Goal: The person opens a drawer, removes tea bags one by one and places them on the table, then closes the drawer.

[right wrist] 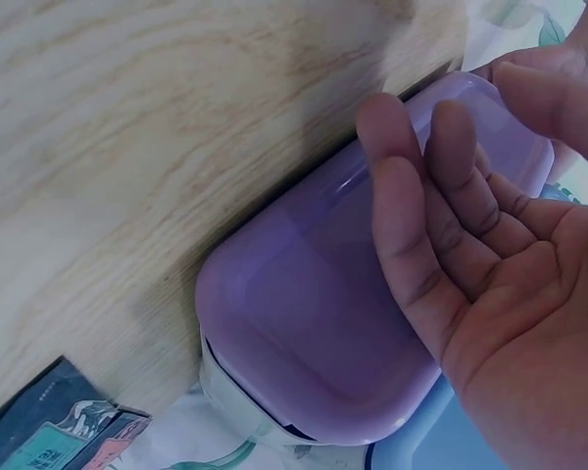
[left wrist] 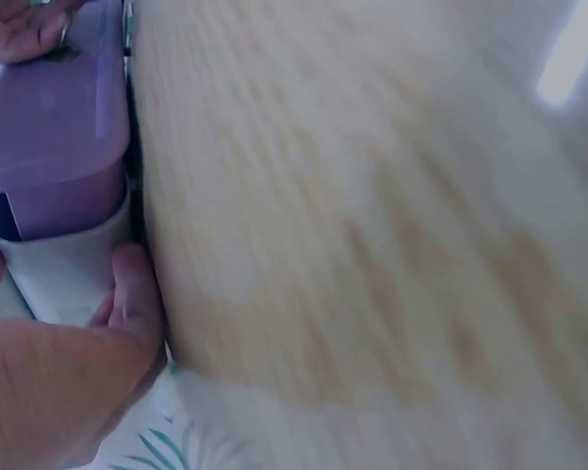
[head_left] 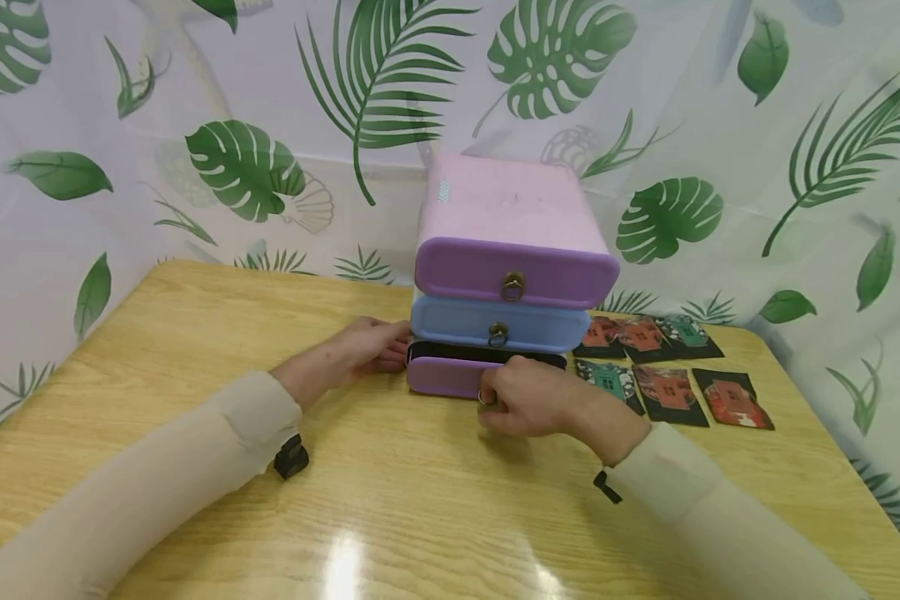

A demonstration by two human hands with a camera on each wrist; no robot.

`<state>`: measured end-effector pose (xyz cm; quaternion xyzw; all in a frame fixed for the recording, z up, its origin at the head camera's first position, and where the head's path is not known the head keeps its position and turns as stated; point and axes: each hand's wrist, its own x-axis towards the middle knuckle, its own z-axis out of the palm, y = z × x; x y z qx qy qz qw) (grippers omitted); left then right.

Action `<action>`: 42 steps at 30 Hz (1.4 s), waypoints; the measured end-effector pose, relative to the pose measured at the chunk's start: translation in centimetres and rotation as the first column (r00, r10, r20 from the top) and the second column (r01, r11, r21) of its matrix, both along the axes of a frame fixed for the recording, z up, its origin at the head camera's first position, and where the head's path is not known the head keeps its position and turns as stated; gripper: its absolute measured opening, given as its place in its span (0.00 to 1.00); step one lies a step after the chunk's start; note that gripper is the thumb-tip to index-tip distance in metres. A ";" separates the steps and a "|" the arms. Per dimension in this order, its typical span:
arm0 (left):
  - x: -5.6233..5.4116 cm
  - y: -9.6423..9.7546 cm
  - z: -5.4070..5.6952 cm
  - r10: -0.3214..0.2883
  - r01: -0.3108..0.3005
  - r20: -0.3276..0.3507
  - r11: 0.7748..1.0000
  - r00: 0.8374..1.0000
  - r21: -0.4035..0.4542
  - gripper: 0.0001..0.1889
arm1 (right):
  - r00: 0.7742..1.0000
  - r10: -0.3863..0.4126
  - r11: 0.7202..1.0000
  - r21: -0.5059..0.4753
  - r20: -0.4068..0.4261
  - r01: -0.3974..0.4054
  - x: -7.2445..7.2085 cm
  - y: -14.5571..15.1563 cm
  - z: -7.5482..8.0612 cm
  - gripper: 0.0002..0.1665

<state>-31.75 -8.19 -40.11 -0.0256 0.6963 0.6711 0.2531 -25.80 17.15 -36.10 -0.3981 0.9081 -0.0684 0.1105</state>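
A stacked drawer unit (head_left: 513, 200) has a pink top, a purple top drawer and a blue middle drawer (head_left: 457, 323). Its purple bottom drawer (head_left: 442, 377) is pulled out a little, showing a dark gap above the front. My right hand (head_left: 536, 396) holds the small metal ring pull (head_left: 484, 398) on that drawer with curled fingers; in the right wrist view its fingers hide the ring. Against the unit's lower left side rests my left hand (head_left: 367, 346). In the left wrist view, its thumb lies along the pale casing (left wrist: 64, 279) beside the tabletop.
Several dark packets with red or green prints, such as one packet (head_left: 733, 400), lie right of the unit on the wooden table (head_left: 307, 517). Behind stands a leaf-patterned cloth (head_left: 255, 75). The upper drawers (head_left: 457, 271) are closed.
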 end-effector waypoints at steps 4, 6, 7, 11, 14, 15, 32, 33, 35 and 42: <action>-0.2 -0.2 0.1 -0.002 0.002 0.002 1.000 1.000 -0.001 0.27 | 1.000 0.000 1.000 -0.001 0.010 0.000 -0.2 0.0 0.2 0.09; -0.1 -0.2 0.1 0.003 -0.003 0.006 1.000 1.000 -0.008 0.27 | 1.000 -0.002 1.000 0.004 0.030 0.002 -0.1 -0.1 0.2 0.09; -0.1 -0.2 0.1 0.005 -0.005 0.007 1.000 1.000 -0.010 0.27 | 0.999 -0.003 1.000 0.006 0.041 0.002 -0.1 -0.1 0.2 0.09; 0.1 -0.3 0.0 0.018 -0.018 0.008 1.000 1.000 -0.001 0.27 | 0.998 0.003 1.000 0.009 0.058 -0.003 -0.1 -0.1 0.1 0.10; 0.2 -0.3 -0.1 0.027 -0.028 0.007 1.000 1.000 0.011 0.26 | 0.998 0.025 1.000 0.002 0.064 -0.025 0.0 0.1 0.1 0.11; 0.3 -0.3 -0.1 0.028 -0.028 0.007 1.000 1.000 0.012 0.26 | 0.997 0.034 0.999 0.002 0.069 -0.034 0.0 0.1 0.1 0.11; 0.3 -0.2 -0.5 0.036 -0.036 -0.003 0.999 0.999 0.036 0.19 | 0.986 0.071 0.997 0.015 0.153 -0.075 2.1 0.3 0.5 0.11; 0.3 -0.2 -0.5 0.036 -0.035 -0.002 0.999 0.999 0.040 0.19 | 0.985 0.070 0.997 0.017 0.160 -0.074 2.2 0.4 0.5 0.11; 0.3 -0.2 -0.5 0.036 -0.035 -0.004 0.998 0.999 0.046 0.18 | 0.983 0.066 0.997 0.027 0.169 -0.071 2.5 0.4 0.7 0.11; 0.2 -0.1 -0.3 0.035 -0.034 -0.018 0.998 0.999 0.052 0.16 | 0.980 0.084 0.995 0.044 0.179 -0.093 3.0 0.3 1.1 0.13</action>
